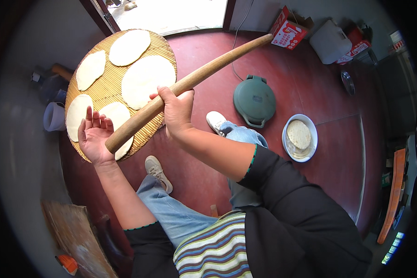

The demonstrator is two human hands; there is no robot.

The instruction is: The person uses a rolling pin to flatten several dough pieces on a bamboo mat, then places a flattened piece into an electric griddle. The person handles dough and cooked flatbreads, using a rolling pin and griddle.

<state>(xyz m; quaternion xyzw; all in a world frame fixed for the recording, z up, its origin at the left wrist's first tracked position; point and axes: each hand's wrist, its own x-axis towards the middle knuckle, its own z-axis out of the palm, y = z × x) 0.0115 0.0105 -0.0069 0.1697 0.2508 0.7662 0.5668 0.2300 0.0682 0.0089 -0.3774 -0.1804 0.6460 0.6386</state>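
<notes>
My right hand (176,113) grips a long wooden rolling pin (222,64), held slantwise above a round woven tray (107,91). The pin's near end lies in front of the heel of my left hand (96,140); I cannot tell whether they touch. That left hand is palm up with its fingers spread. Several thin, flat dough rounds rest on the tray: a large one (144,76) just beyond my right hand, an oval one (130,47) at the far edge, and a pointed one (90,69). Another (77,114) lies at the left, and one (115,113) is partly hidden by the pin.
On the red floor, a lidded green electric griddle (254,100) has a cord running towards the wall. A white basin (315,140) holds stacked flatbreads (299,133). A red-and-white carton (288,33) and white jug (330,41) stand far right. A white bucket (54,117) is left; a wooden board (73,232) leans nearby.
</notes>
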